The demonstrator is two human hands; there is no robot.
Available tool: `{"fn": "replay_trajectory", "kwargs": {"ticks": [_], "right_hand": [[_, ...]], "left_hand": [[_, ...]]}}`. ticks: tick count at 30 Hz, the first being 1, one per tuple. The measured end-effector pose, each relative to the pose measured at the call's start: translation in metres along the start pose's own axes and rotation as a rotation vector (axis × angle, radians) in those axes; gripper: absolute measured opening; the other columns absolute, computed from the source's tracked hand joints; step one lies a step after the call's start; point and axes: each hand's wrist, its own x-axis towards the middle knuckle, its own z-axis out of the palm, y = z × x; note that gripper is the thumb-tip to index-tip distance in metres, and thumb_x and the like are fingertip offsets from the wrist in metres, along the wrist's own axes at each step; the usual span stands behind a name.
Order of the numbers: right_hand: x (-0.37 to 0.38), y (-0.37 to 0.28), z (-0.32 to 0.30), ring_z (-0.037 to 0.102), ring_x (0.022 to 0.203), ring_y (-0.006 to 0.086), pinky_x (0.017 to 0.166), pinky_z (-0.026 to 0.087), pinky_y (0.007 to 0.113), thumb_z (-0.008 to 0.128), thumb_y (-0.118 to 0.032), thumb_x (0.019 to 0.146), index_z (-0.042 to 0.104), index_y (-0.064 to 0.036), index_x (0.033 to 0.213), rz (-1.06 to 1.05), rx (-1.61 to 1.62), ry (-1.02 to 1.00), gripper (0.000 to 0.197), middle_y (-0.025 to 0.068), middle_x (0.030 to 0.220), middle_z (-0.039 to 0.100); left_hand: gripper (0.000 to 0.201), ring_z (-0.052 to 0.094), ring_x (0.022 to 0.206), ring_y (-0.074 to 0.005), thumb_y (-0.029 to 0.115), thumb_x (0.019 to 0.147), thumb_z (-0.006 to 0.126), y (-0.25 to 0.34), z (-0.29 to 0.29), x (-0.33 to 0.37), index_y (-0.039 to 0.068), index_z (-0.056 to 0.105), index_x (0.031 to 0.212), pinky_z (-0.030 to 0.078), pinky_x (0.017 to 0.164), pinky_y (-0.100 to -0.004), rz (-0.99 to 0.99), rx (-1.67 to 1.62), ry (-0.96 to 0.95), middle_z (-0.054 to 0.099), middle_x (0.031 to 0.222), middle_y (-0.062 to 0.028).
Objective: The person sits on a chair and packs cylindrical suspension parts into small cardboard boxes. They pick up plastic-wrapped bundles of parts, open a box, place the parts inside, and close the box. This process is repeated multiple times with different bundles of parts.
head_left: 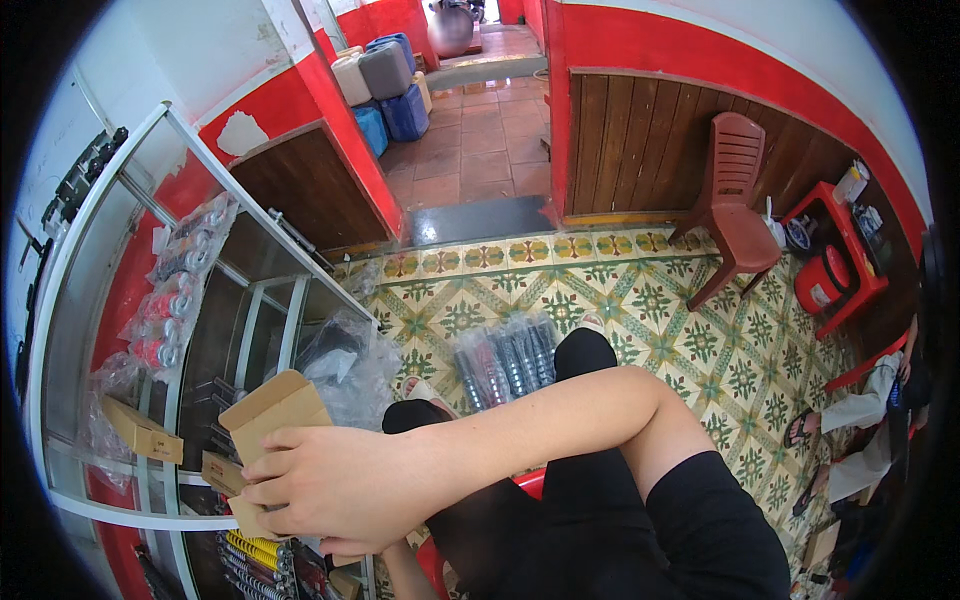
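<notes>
Cardboard box (275, 405), flap raised, is held beside a metal-framed shelf unit (150, 518), left of a plastic-wrapped row of cylinders (508, 362), the right hand (340, 485) curled over it; the left forearm (403, 572) shows below, its hand's grip hidden, impossible to tell.

Premises, as I stood there: apparently a small mechanical-parts shop or workshop. 1 metal-framed rack (130, 513) carried clear-bagged parts (165, 305); yellow coil springs (250, 549) showed low down. Dark ribbed parts (512, 362), plastic-wrapped, lay on the patterned tile floor (650, 345); jerrycans (387, 75) stood stacked past the threshold (478, 224).
</notes>
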Motion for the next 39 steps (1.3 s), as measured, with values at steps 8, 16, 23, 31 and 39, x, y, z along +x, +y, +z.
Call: {"fn": "replay_trajectory", "kwargs": {"ticks": [8, 16, 23, 31, 39], "right_hand": [[-0.025, -0.008, -0.039, 0.043, 0.125, 0.03, 0.106, 0.03, 0.045, 0.066, -0.027, 0.073, 0.058, -0.0025, 0.114, 0.146, 0.006, -0.116, 0.048, 0.0141, 0.129, 0.052], [-0.094, -0.048, -0.107, 0.036, 0.133, 0.0323, 0.107, 0.03, 0.048, 0.066, -0.027, 0.079, 0.047, -0.0058, 0.132, 0.599, -0.093, -0.049, 0.06, 0.0176, 0.14, 0.042], [-0.226, -0.074, -0.145, 0.042, 0.13, 0.0312, 0.108, 0.033, 0.04, 0.069, -0.019, 0.08, 0.047, -0.0029, 0.134, 1.131, -0.025, 0.295, 0.061, 0.0164, 0.139, 0.045], [-0.403, -0.107, -0.111, 0.047, 0.122, 0.0161, 0.102, 0.037, 0.029, 0.055, -0.018, 0.095, 0.043, -0.0046, 0.138, 1.626, 0.244, 0.87, 0.047, 0.0067, 0.136, 0.048], [-0.481, -0.122, -0.084, 0.057, 0.106, 0.0131, 0.091, 0.046, 0.029, 0.047, -0.034, 0.099, 0.051, -0.0066, 0.132, 1.774, 0.611, 1.337, 0.043, 0.0038, 0.122, 0.059]], "left_hand": [[0.07, 0.06, 0.096, -0.0174, 0.034, 0.058, 0.086, -0.021, 0.016, 0.008, 0.004, 0.055, 0.114, 0.048, 0.086, -0.0346, -0.085, 0.012, -0.183, 0.062, 0.105, -0.0072], [0.066, 0.062, 0.093, -0.0158, 0.029, 0.056, 0.089, -0.063, 0.023, -0.005, 0.003, 0.06, 0.11, 0.049, 0.084, -0.0334, -0.341, 0.08, -0.538, 0.066, 0.101, -0.0061], [0.058, 0.063, 0.087, -0.0148, 0.026, 0.061, 0.087, -0.114, 0.092, -0.011, -0.001, 0.062, 0.107, 0.049, 0.079, -0.0287, -0.583, 0.313, -1.055, 0.066, 0.096, -0.0071], [0.079, 0.065, 0.094, -0.025, 0.066, 0.071, 0.066, -0.169, 0.177, -0.038, -0.002, 0.061, 0.112, 0.049, 0.083, -0.0336, -0.798, 0.691, -1.54, 0.066, 0.103, -0.018], [0.092, 0.058, 0.111, -0.0372, 0.075, 0.083, 0.037, -0.154, 0.242, -0.03, -0.008, 0.055, 0.12, 0.043, 0.095, -0.0406, -0.636, 1.117, -1.957, 0.06, 0.115, -0.0277]]}}
